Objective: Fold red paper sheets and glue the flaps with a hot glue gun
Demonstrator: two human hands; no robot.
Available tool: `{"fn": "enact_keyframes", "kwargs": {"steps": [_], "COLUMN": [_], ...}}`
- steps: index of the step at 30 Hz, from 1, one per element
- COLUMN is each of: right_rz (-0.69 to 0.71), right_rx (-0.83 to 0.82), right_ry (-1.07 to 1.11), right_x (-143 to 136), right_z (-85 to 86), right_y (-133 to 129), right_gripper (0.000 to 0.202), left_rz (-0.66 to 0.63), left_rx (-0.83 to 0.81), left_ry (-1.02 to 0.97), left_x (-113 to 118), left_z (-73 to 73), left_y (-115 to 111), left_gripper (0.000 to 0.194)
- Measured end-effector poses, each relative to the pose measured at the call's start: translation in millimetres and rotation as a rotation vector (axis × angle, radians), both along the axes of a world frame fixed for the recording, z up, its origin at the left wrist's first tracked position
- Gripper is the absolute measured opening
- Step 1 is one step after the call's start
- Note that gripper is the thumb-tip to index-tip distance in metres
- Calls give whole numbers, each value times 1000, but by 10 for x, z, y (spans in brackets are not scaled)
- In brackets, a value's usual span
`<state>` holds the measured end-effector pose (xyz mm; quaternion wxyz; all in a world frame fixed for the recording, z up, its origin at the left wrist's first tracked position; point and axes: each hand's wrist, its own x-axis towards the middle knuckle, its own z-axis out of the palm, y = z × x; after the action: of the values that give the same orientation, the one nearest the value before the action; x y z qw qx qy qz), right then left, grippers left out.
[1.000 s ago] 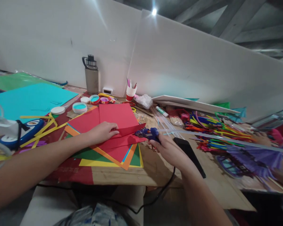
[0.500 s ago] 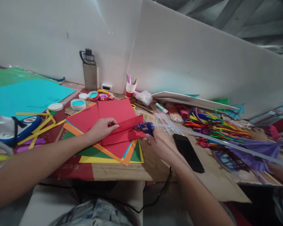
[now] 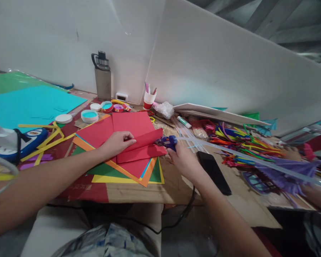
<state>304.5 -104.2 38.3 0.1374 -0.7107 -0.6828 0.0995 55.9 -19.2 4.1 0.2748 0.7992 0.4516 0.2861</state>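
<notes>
Pinched in my left hand [image 3: 120, 142] is a folded sheet of red paper [image 3: 147, 139], its upper flap lifted off the lower layer. My right hand [image 3: 183, 157] is wrapped round a blue glue gun [image 3: 169, 141]. The nozzle points left into the gap between the paper's layers at their right end; whether it touches is too small to tell. A long clear glue stick [image 3: 230, 147] runs out of the gun's back to the right. Beneath the red paper lies a fanned stack of coloured sheets, with an orange sheet [image 3: 147, 176] and a green sheet [image 3: 104, 169] showing.
A black phone [image 3: 214, 173] lies right of my right hand. Pipe cleaners [image 3: 246, 142] and a purple paper fan [image 3: 289, 175] are farther right, near another person's arm. At the back stand a bottle [image 3: 103, 80] and a cup of pens [image 3: 149, 99]. The gun's cord [image 3: 186, 212] hangs over the front edge.
The glue gun has shifted slightly, and its body shows more clearly beside the red paper's right end. My left hand keeps its pinch. The whole view has tilted slightly.
</notes>
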Motion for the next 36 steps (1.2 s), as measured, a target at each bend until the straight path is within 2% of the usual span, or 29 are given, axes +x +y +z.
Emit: {"fn": "enact_keyframes", "kwargs": {"steps": [6,13,20,29,36], "right_rz": [-37,-58,-44,-65,-25], "right_rx": [34,-29,30,-46,18], "right_ry": [-51,-132,-54,-83,3], "right_x": [87,60,154,295,267], "right_z": [-45,19,-59,28,-35], "right_y": [46,-76,66,-61,133], "right_gripper": [23,23,26,26,28], "left_rz": [2,-1,-5,-24,-5], "left_rx": [-3,-11,-5,-12,7], "left_ry": [-5,-2,-1,-7,1], "left_x": [0,-12,-10,-15,-10], "left_z": [-19,-10,-15,0,-22], "left_y": [26,26,38,35,38], "left_gripper": [29,29,30,29,28]}}
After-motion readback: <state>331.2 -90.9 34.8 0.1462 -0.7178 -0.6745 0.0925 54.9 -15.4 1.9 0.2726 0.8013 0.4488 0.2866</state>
